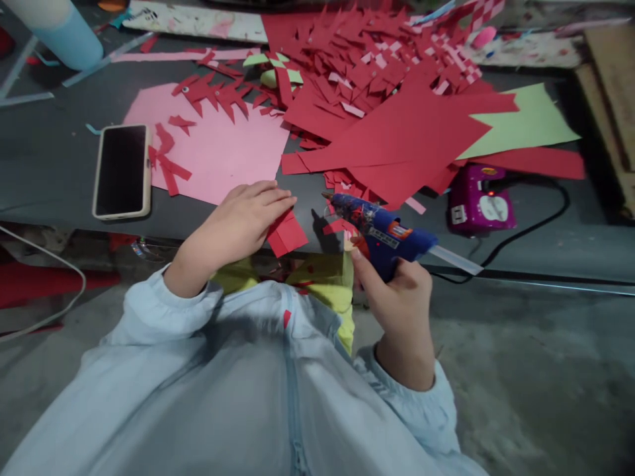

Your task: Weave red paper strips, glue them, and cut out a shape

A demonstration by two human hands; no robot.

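My left hand (pixel 253 215) lies flat at the table's front edge, fingers stretched out over a folded red paper strip (pixel 288 235). Part of the strip is under the fingers, and my thumb is hidden. In my right hand (pixel 401 297) is a blue glue gun (pixel 381 228), gripped by its handle. Its nozzle points left, a little right of the red strip and apart from it. A clear glue stick (pixel 456 260) sticks out of the gun's rear. Small red paper scraps (pixel 340 226) lie beneath the nozzle.
Behind my hands are large red sheets (pixel 397 145), a heap of folded red pieces (pixel 367 53) and a pink sheet (pixel 218 152) bearing red cutouts. A phone (pixel 122 172) lies left. A purple power adapter (pixel 481 201) with a black cable (pixel 538 221) sits right.
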